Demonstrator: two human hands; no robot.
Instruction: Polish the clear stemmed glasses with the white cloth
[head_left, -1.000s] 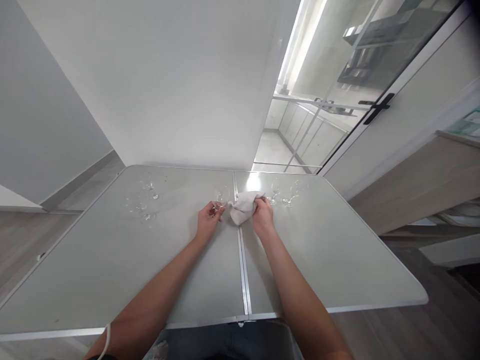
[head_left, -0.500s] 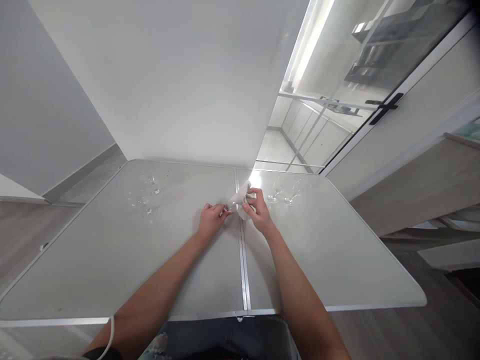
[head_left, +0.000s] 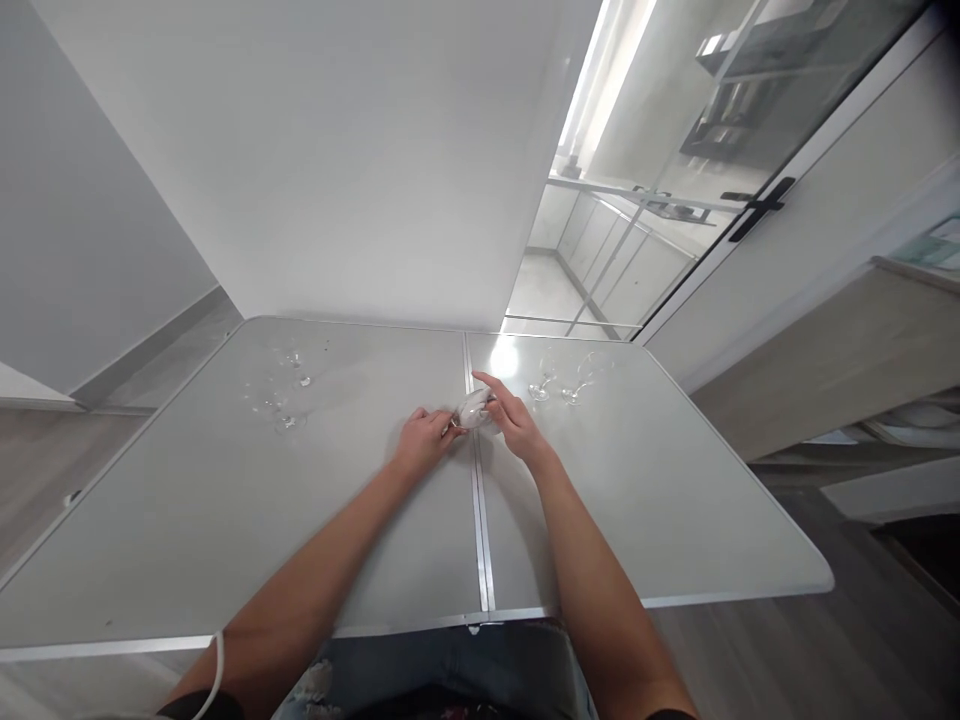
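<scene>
Over the table's middle seam, a clear wine glass lies tilted on its side, its bowl pointing right. My left hand grips it at the stem end, fingers pinched together. A white cloth is bunched at the bowl and seems to be inside it. My right hand is at the mouth of the bowl, index finger stretched out and the other fingers curled on the cloth. Those curled fingertips are partly hidden by the glass and cloth.
Two clear stemmed glasses stand on the right half of the pale table. Several more clear glasses are grouped on the left half. A white wall rises behind the far edge, with a glazed door at the right.
The cloth, which stuck out loosely above and below the right hand, is now bunched into the bowl. My right index finger has straightened. The view has shifted slightly.
</scene>
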